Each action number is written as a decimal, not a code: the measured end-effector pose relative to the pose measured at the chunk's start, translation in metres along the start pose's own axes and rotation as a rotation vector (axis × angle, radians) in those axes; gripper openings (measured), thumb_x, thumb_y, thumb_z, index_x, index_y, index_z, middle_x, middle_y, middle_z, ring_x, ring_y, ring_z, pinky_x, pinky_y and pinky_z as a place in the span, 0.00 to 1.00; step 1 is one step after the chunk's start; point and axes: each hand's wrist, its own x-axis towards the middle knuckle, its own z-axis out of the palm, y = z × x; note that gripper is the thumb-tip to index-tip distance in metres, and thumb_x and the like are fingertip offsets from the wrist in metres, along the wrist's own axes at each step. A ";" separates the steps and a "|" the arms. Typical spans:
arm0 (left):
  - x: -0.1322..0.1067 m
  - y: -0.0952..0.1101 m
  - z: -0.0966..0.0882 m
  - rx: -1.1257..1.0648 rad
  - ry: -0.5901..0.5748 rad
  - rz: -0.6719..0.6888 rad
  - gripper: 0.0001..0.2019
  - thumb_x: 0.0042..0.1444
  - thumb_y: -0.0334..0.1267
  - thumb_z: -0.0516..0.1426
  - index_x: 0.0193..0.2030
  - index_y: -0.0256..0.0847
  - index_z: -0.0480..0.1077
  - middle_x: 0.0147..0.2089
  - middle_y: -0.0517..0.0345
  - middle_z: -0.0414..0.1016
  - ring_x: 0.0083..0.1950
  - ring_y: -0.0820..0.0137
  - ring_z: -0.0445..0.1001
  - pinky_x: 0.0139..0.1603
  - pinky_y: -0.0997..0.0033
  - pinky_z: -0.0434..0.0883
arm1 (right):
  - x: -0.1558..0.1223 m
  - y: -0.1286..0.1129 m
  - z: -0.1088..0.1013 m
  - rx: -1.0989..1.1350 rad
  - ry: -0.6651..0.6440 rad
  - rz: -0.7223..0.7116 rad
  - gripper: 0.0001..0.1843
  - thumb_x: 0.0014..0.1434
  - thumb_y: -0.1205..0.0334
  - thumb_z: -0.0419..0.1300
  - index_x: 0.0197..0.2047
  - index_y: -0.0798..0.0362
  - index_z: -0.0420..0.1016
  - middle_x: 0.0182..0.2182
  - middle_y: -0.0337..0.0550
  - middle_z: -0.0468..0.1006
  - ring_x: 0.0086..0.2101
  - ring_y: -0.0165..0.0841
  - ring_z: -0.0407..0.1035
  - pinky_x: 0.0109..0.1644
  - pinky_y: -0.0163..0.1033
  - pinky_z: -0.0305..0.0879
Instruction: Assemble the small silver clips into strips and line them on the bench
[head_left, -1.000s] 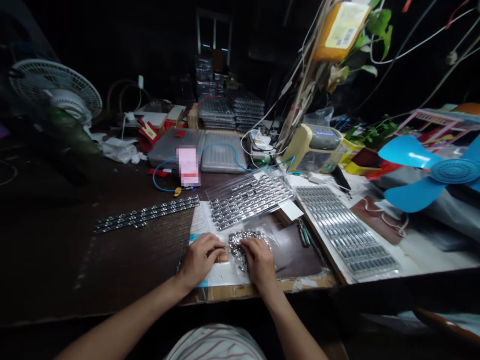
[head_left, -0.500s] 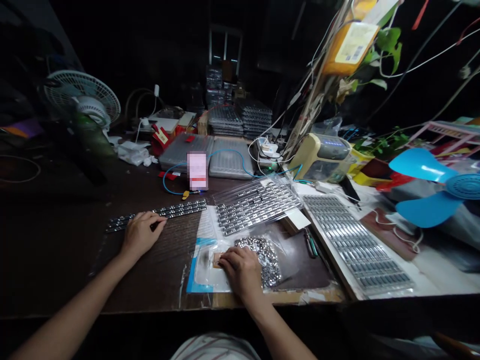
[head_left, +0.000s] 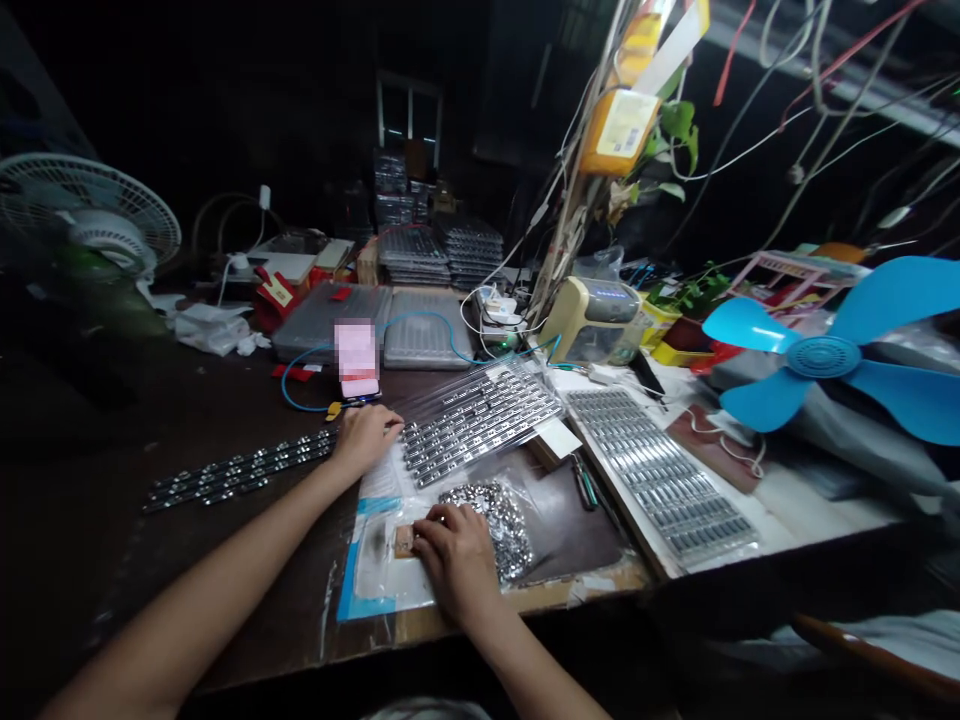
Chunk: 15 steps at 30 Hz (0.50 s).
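Left hand (head_left: 366, 440) has slid right to the end of the long silver metal strip (head_left: 238, 473), which runs off leftward. Fingers curl there, though any grip is hard to tell.

White sheet (head_left: 375, 570) edged blue under the right-hand fingers (head_left: 433, 525); speckled silver heap (head_left: 491, 525) just beside them; bright blue fan (head_left: 896, 300) far right.

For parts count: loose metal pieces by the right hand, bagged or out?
Bagged: the pieces sit inside clear plastic bag, beside the right hand.
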 end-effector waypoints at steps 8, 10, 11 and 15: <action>0.011 0.004 0.008 -0.025 0.010 -0.044 0.12 0.56 0.42 0.51 0.35 0.43 0.75 0.34 0.51 0.80 0.38 0.58 0.77 0.40 0.64 0.67 | -0.022 0.037 -0.023 -0.257 -0.002 0.034 0.15 0.55 0.64 0.65 0.47 0.44 0.74 0.44 0.39 0.76 0.42 0.38 0.66 0.43 0.42 0.59; 0.000 -0.002 0.004 -0.151 0.009 -0.067 0.14 0.56 0.44 0.50 0.41 0.42 0.74 0.37 0.52 0.80 0.38 0.60 0.77 0.39 0.65 0.69 | -0.023 0.039 -0.021 -0.254 0.004 0.051 0.08 0.57 0.63 0.64 0.41 0.45 0.75 0.38 0.38 0.77 0.38 0.36 0.66 0.41 0.40 0.58; -0.008 -0.005 0.002 -0.252 -0.015 -0.077 0.16 0.56 0.45 0.50 0.44 0.42 0.72 0.37 0.53 0.79 0.38 0.61 0.78 0.38 0.67 0.70 | -0.021 0.040 -0.020 -0.252 0.010 0.062 0.05 0.57 0.63 0.64 0.38 0.46 0.75 0.36 0.38 0.76 0.37 0.35 0.66 0.40 0.39 0.58; -0.051 -0.003 -0.005 -0.621 -0.160 -0.133 0.21 0.58 0.49 0.48 0.50 0.40 0.70 0.36 0.54 0.78 0.32 0.66 0.77 0.32 0.70 0.72 | -0.011 0.038 -0.016 -0.209 0.038 0.088 0.02 0.57 0.64 0.64 0.34 0.48 0.74 0.34 0.38 0.75 0.36 0.33 0.66 0.38 0.38 0.57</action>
